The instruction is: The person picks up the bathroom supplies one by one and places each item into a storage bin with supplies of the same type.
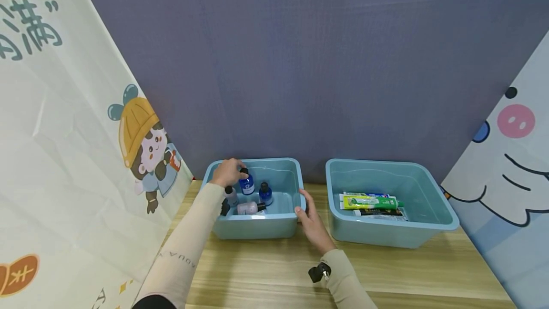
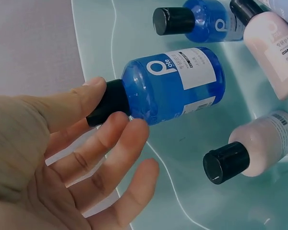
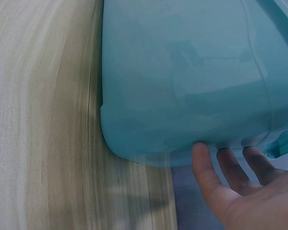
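Note:
My left hand [image 1: 227, 172] pinches the black cap of a blue bottle [image 2: 173, 86] between thumb and fingers, inside the left teal bin [image 1: 257, 229]. In the left wrist view the bottle is tilted, and the other fingers spread loosely below the cap. Nearby in this bin are a second blue bottle [image 1: 266, 195], a pale pink bottle [image 1: 246, 209] lying on its side, and another pale bottle [image 1: 231, 197] partly behind my arm. My right hand [image 1: 314, 223] holds the bin's right front corner, thumb by the rim and fingers [image 3: 206, 172] along the side wall.
To the right stands a second teal bin [image 1: 386, 235] with several toothpaste tubes [image 1: 369, 202] in it. Both bins rest on a wooden table [image 1: 266, 271], against a grey-purple backdrop [image 1: 300, 70]. Printed sheets with cartoons [image 1: 147, 147] flank the table.

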A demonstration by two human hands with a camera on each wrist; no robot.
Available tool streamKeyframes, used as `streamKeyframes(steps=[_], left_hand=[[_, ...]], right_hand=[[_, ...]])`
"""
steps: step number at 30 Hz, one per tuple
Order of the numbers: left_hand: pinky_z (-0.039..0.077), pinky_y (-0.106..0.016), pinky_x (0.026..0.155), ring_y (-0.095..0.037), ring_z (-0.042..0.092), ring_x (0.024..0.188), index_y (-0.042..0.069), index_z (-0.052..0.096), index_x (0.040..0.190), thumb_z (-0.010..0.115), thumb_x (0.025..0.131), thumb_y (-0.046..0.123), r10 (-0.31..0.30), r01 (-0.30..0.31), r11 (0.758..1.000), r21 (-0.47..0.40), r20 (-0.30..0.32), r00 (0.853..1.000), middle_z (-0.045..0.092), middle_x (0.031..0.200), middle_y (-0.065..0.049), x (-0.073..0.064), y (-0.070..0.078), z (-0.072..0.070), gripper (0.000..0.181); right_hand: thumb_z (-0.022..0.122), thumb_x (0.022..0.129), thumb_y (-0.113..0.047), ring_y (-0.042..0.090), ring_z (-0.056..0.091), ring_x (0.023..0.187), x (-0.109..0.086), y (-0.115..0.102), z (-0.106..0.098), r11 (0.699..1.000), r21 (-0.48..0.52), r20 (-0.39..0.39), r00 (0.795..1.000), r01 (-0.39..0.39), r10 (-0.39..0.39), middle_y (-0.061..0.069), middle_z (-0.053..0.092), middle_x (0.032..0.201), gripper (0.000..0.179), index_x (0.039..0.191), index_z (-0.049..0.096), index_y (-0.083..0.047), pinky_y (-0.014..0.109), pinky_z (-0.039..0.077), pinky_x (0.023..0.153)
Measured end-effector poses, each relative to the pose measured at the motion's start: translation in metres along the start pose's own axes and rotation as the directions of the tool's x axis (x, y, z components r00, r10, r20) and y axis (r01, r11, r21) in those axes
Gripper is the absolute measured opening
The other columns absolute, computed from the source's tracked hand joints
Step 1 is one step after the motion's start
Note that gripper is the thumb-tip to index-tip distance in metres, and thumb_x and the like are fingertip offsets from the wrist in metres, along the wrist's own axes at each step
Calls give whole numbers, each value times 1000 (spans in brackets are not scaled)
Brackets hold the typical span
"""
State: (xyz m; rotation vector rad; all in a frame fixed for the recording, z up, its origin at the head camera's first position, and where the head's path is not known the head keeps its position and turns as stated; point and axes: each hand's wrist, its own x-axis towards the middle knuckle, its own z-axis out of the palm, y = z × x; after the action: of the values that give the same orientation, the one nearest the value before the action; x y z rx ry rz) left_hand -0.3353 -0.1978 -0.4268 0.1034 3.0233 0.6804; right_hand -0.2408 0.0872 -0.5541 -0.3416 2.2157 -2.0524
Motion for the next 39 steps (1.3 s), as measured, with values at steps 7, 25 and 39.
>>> streamKeyframes(steps=[7, 25, 39], left_hand=[[58, -42, 74, -26, 76, 80, 10, 74, 123, 77, 93, 23, -34, 35, 999, -12, 45, 998, 73, 121, -14, 5, -3, 3, 33], [42, -30, 53, -16, 51, 58, 6, 78, 105, 65, 98, 16, 5, -4, 999, -49, 17, 1000, 73, 89, -10, -1, -6, -6, 17], [44, -32, 57, -18, 58, 64, 15, 79, 106, 69, 97, 27, 34, -34, 999, -19, 4, 999, 75, 92, -7, -27, -7, -25, 18]], right_hand=[[45, 110, -37, 45, 34, 146, 0, 0, 0, 1000, -2, -4, 1000, -8, 8, 18, 14, 170, 57, 161, 20, -34, 64, 47, 103], [45, 110, -39, 45, 32, 148, 0, -1, 0, 1000, -1, -9, 999, -31, 31, 16, 12, 171, 54, 159, 21, -42, 66, 44, 106], [45, 110, -37, 44, 36, 145, 0, 1, -1, 1000, -15, 1, 1000, 3, -3, 17, 14, 171, 56, 160, 20, -36, 61, 48, 102]])
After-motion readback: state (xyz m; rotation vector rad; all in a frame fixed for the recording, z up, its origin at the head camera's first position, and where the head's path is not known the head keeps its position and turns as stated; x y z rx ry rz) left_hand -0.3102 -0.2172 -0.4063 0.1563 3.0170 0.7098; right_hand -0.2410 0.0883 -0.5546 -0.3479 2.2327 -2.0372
